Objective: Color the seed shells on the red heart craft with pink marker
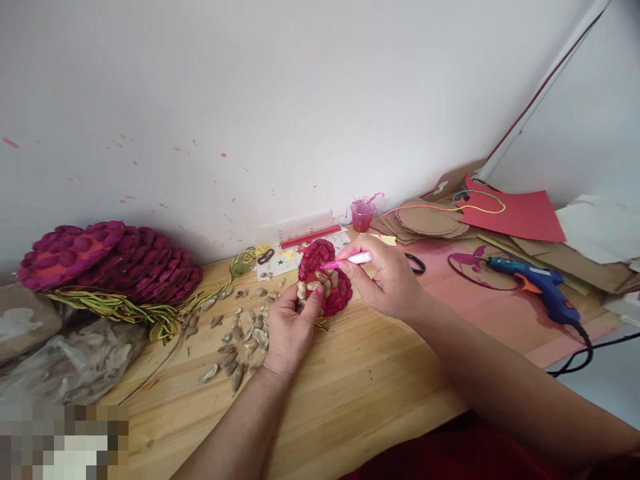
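Observation:
My left hand [289, 327] pinches the lower edge of a round cardboard disc [325, 277] covered with nut shells, most painted magenta and a few still bare tan. It holds the disc tilted up above the wooden table [360, 387]. My right hand [385, 277] grips a pink-tipped brush [347, 261], its tip touching the disc near the middle. Loose tan shells [240, 340] lie scattered on the table just left of my left hand.
A stack of painted magenta discs [110, 260] sits at the left with green-yellow cords beneath. A small cup of pink paint [362, 215] stands by the wall. Cardboard circles [425, 221], red paper [520, 213], black scissors [415, 263] and a blue glue gun [540, 287] lie on the right.

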